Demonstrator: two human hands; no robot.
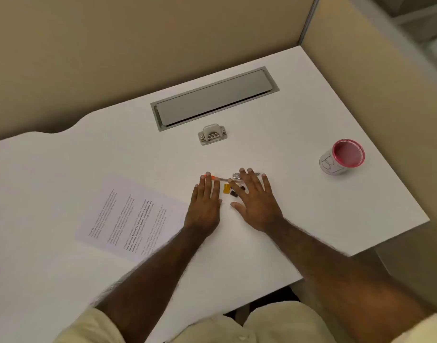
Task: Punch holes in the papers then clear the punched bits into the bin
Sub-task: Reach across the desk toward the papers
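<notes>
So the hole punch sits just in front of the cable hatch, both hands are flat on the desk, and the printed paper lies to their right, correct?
Not quite: the head view shows the printed paper left of the hands, not right. The rest holds.

On the desk (311, 219), the paper (130, 216) lies to the left, near the front edge. The hole punch (213, 134) sits behind the middle, just in front of the cable hatch (213, 99). The bin (342, 156) stands far right, and small clips (231, 189) lie between both flat hands.
</notes>
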